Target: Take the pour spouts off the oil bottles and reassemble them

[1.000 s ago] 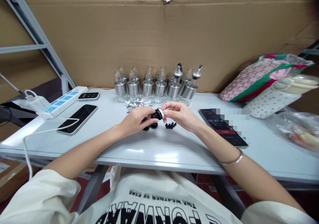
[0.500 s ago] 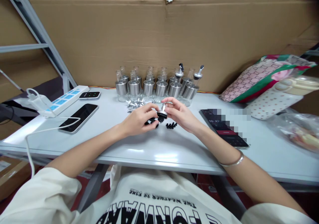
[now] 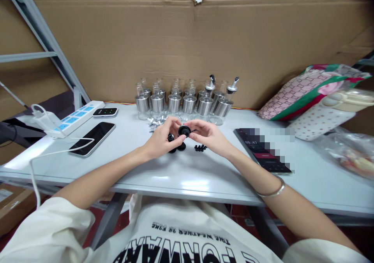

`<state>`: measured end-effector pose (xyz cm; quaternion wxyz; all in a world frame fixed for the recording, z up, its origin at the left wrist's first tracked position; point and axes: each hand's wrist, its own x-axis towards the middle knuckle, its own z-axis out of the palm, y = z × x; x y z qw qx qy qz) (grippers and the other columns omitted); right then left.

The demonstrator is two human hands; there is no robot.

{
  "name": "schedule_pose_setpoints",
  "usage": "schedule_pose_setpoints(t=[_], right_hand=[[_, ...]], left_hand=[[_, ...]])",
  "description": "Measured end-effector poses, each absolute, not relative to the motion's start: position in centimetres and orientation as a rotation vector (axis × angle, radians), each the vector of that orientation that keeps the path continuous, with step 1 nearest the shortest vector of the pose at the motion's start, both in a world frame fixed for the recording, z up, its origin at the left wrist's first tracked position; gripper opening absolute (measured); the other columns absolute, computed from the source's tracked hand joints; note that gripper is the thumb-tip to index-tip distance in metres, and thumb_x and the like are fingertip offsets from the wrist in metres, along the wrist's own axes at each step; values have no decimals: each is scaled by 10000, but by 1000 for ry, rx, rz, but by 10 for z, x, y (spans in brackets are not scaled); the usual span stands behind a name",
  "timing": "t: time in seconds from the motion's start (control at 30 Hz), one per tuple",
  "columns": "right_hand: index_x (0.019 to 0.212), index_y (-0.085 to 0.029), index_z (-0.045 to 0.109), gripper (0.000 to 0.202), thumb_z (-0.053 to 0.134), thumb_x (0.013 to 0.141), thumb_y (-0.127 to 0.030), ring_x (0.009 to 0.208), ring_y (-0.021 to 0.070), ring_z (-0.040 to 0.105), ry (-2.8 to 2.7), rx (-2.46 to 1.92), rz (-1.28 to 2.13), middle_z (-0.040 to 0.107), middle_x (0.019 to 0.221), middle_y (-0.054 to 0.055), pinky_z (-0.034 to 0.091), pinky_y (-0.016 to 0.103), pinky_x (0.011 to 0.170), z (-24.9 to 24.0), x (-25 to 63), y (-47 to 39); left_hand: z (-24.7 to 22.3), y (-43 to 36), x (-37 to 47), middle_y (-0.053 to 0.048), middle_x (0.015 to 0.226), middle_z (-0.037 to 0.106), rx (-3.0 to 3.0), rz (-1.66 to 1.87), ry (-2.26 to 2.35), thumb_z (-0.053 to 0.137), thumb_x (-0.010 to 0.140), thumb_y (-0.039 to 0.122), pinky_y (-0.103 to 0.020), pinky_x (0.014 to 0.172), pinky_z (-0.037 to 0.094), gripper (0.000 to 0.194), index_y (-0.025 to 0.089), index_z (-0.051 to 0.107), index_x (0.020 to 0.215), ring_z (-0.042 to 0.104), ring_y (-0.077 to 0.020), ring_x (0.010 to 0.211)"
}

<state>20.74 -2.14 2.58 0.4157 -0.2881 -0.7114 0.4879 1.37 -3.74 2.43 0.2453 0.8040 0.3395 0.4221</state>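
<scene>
Between my two hands a pourer stopper point(image 3: 184, 131) is held just above the table, its round black underside turned toward me. My left hand point(image 3: 162, 139) grips its left side with thumb and fingers. On the right side, the fingertips of my right hand point(image 3: 209, 135) pinch it. Black ribbed stoppers point(image 3: 172, 149) lie below my left hand, partly covered by it. A small cluster of black caps point(image 3: 200, 148) rests under my right hand. Silver pourer spouts point(image 3: 154, 123) are heaped behind my left hand.
Several glass bottles with steel sleeves point(image 3: 174, 103) stand in rows at the back; two carry pourers. On the left are a phone point(image 3: 92, 139), a small device point(image 3: 105, 112) and a power strip point(image 3: 78, 119). To the right lie another phone point(image 3: 260, 150), a dotted bottle point(image 3: 320, 117) and a bag point(image 3: 309, 87).
The pourer stopper has been tilted so that its black underside faces me, and it has shifted slightly left and up. My hands have turned with it and moved closer together.
</scene>
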Motion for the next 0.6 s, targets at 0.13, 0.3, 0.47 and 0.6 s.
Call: schedule_pose_setpoints(t=[0.13,0.3,0.47,0.6], right_hand=[[1022,-200,615,330,678,745,-366,891,178,599,-1827,-751,1201,643,1013,61,487,320,764,26,208,-22],[986,-196,616,320,696,728,-367,833,166,606,-1809,-771,1199,647,978,52,488,312,739,24,207,-21],[987,-188,610,352,714,710,-377,857,172,609,-1766,-765,1243,657,956,54,483,335,795,20,206,-20],[982,-195,604,357,718,711,-397,857,174,608,-1765,-758,1239,656,948,52,485,336,787,19,205,-21]], left_hand=[[24,-37,14,25,790,541,2223,1119,888,533,803,290,-245,645,436,270,218,381,1015,556,-119,694],[22,-35,14,16,821,558,2240,1102,865,532,792,272,-248,652,439,313,223,377,1059,561,-123,710],[21,-34,12,8,846,554,2213,1126,864,520,810,286,-265,687,451,323,220,356,1080,560,-127,739],[20,-34,12,6,850,554,2219,1119,854,519,806,270,-273,697,450,334,221,349,1089,555,-128,745]])
